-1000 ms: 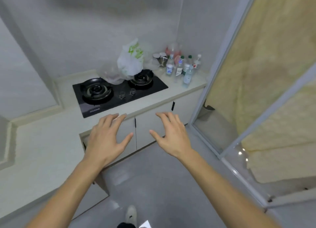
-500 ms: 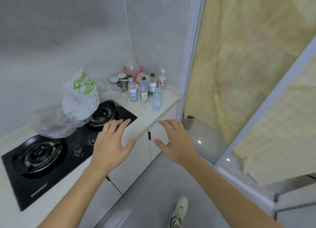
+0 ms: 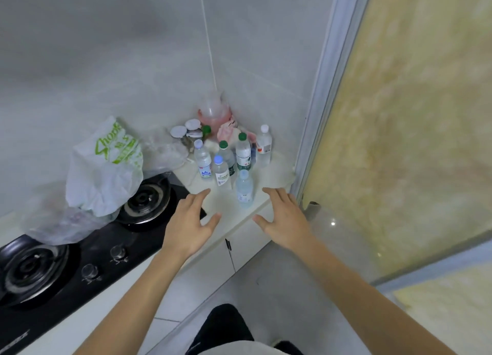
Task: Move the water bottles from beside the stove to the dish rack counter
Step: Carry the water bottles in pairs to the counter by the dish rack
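Observation:
Several clear plastic water bottles stand clustered on the pale counter [image 3: 277,173] in the corner right of the black stove [image 3: 80,248]. The nearest bottle [image 3: 244,187] has a pale cap and stands at the counter's front edge. Behind it are a blue-capped bottle [image 3: 221,171], two green-capped bottles [image 3: 243,153], and a white-capped bottle [image 3: 264,145] with a red label. My left hand [image 3: 190,225] hovers open left of the nearest bottle. My right hand [image 3: 283,219] hovers open right of it. Neither hand touches a bottle.
A white and green plastic bag [image 3: 105,168] lies over the stove's right burner [image 3: 145,200]. Jars with white lids [image 3: 186,131] and a pink container [image 3: 214,112] fill the back corner. A sliding glass door frame [image 3: 316,109] bounds the counter on the right. Cabinet doors [image 3: 226,256] sit below.
I have stepped closer to the corner, and the bottles now appear larger. Both open hands have advanced over the counter edge to either side of the nearest bottle.

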`<state>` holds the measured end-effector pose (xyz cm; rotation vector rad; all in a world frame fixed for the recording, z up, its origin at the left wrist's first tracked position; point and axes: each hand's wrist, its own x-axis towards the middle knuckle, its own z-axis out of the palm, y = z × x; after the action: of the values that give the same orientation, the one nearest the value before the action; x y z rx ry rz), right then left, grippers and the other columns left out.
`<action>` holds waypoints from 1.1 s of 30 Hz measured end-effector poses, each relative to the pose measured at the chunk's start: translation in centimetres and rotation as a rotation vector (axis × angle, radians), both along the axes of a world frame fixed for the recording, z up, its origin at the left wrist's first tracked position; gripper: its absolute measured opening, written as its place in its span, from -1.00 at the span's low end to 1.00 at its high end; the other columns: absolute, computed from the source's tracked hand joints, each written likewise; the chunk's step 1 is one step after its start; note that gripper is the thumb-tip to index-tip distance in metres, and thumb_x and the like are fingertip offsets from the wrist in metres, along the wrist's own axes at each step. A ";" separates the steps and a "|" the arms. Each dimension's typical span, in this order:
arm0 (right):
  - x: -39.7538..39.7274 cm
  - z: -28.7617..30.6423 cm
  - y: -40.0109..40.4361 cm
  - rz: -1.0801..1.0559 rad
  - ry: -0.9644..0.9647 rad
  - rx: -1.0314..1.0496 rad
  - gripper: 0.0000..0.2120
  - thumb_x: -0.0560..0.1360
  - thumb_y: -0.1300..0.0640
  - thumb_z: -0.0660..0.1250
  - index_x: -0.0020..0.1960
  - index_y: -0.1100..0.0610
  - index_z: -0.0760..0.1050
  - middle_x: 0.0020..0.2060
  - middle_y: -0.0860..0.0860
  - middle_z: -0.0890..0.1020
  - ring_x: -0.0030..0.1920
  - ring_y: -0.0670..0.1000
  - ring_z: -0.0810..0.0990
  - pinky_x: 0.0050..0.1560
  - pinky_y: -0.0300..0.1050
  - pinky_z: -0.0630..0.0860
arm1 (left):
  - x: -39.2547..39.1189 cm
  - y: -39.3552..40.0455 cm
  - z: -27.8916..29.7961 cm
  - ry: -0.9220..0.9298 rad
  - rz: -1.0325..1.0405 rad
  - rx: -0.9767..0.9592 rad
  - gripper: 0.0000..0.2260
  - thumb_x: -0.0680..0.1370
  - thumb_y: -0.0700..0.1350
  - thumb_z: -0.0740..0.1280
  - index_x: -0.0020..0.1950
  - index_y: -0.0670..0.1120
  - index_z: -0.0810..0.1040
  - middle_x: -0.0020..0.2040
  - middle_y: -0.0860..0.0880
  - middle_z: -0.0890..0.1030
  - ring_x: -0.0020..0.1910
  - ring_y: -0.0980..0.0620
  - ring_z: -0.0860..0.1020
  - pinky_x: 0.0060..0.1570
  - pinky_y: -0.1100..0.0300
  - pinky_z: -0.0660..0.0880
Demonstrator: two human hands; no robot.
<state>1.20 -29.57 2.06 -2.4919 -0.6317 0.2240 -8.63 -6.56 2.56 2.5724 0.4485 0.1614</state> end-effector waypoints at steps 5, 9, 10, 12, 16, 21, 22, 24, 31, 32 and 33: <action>6.5 -3.1 1.9 -0.037 0.212 0.033 -0.22 0.52 -0.16 0.46 0.60 0.05 0.21 0.46 0.00 0.38 0.47 0.10 0.36 0.43 0.04 0.38 | 7.3 2.4 -4.2 0.064 0.080 -0.149 -0.35 0.58 0.17 0.39 0.62 0.06 0.26 0.44 0.02 0.47 0.47 -0.02 0.40 0.31 -0.05 0.47; 11.1 -5.6 3.6 -0.038 0.298 0.012 -0.19 0.50 -0.13 0.51 0.60 0.02 0.18 0.48 -0.01 0.37 0.48 0.07 0.37 0.43 0.01 0.38 | 13.2 4.8 -7.4 0.047 0.148 -0.290 -0.32 0.55 0.10 0.45 0.61 0.04 0.26 0.44 -0.03 0.47 0.46 -0.05 0.44 0.33 -0.06 0.46; 12.2 -6.3 4.1 -0.047 0.315 0.010 -0.18 0.49 -0.13 0.52 0.59 0.01 0.17 0.48 -0.02 0.37 0.48 0.06 0.37 0.42 0.02 0.39 | 14.5 5.2 -8.2 0.038 0.151 -0.324 -0.31 0.55 0.08 0.47 0.61 0.04 0.25 0.45 -0.04 0.45 0.48 -0.05 0.43 0.35 -0.06 0.44; 14.1 -7.6 5.3 -0.051 0.348 -0.014 -0.16 0.46 -0.12 0.54 0.58 -0.03 0.17 0.48 -0.04 0.37 0.48 0.06 0.38 0.41 0.05 0.42 | 17.0 5.9 -9.6 0.025 0.134 -0.370 -0.27 0.54 0.03 0.49 0.63 0.06 0.22 0.50 -0.05 0.40 0.51 -0.04 0.39 0.40 -0.03 0.40; 16.5 -10.1 8.2 0.028 0.407 -0.051 -0.09 0.37 -0.08 0.62 0.58 -0.03 0.21 0.44 -0.01 0.41 0.43 0.10 0.43 0.41 0.04 0.40 | 20.3 6.7 -11.1 0.009 0.145 -0.424 -0.26 0.50 -0.02 0.54 0.60 0.09 0.24 0.49 -0.03 0.35 0.43 -0.02 0.43 0.27 0.07 0.40; 18.1 -12.6 10.8 0.100 0.399 -0.041 -0.14 0.29 -0.02 0.67 0.48 -0.01 0.34 0.32 0.00 0.50 0.28 0.12 0.50 0.30 0.05 0.46 | 22.4 7.7 -12.7 0.025 0.160 -0.511 -0.37 0.42 -0.09 0.59 0.39 0.12 0.38 0.33 0.00 0.51 0.30 -0.06 0.52 0.27 -0.12 0.50; 18.4 -13.1 11.0 0.114 0.393 -0.027 -0.20 0.28 0.00 0.67 0.42 -0.03 0.38 0.27 -0.01 0.53 0.24 0.12 0.52 0.25 0.05 0.48 | 22.6 7.8 -13.0 0.016 0.167 -0.515 -0.38 0.41 -0.12 0.61 0.33 0.18 0.38 0.30 0.01 0.54 0.27 -0.07 0.54 0.24 -0.10 0.51; 19.0 -13.7 11.1 0.133 0.377 0.003 -0.34 0.27 0.02 0.66 0.27 -0.07 0.41 0.15 -0.06 0.57 0.12 0.08 0.55 0.13 0.03 0.51 | 23.1 7.9 -13.3 0.010 0.194 -0.518 -0.34 0.42 -0.18 0.61 0.22 0.35 0.33 0.25 0.06 0.57 0.23 -0.05 0.57 0.17 0.00 0.49; 21.9 -13.4 10.7 0.196 0.420 0.060 -0.46 0.30 -0.05 0.66 0.15 -0.06 0.46 -0.01 -0.14 0.64 -0.04 -0.05 0.61 -0.02 -0.11 0.51 | 22.6 8.4 -14.1 0.011 0.279 -0.576 -0.26 0.40 0.05 0.61 0.52 0.18 0.37 0.28 0.12 0.65 0.25 0.00 0.62 0.24 -0.06 0.57; 22.3 -13.1 10.4 0.185 0.430 0.092 -0.46 0.30 -0.05 0.66 0.16 -0.05 0.48 -0.02 -0.16 0.64 -0.06 -0.10 0.61 -0.05 -0.19 0.48 | 22.3 8.3 -13.7 -0.004 0.301 -0.574 -0.29 0.40 0.05 0.61 0.48 0.21 0.40 0.24 0.13 0.67 0.21 0.01 0.63 0.21 -0.04 0.59; 22.7 -12.9 10.2 0.169 0.440 0.131 -0.46 0.29 -0.05 0.67 0.16 -0.04 0.50 -0.03 -0.18 0.65 -0.08 -0.15 0.61 -0.07 -0.25 0.47 | 21.9 8.1 -13.1 -0.023 0.329 -0.575 -0.32 0.39 0.04 0.62 0.45 0.22 0.43 0.18 0.15 0.69 0.15 0.04 0.66 0.16 -0.01 0.60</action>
<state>23.85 -19.35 -10.79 -2.1636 -0.6424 0.7451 13.32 1.53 -10.57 1.9228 0.7814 0.1507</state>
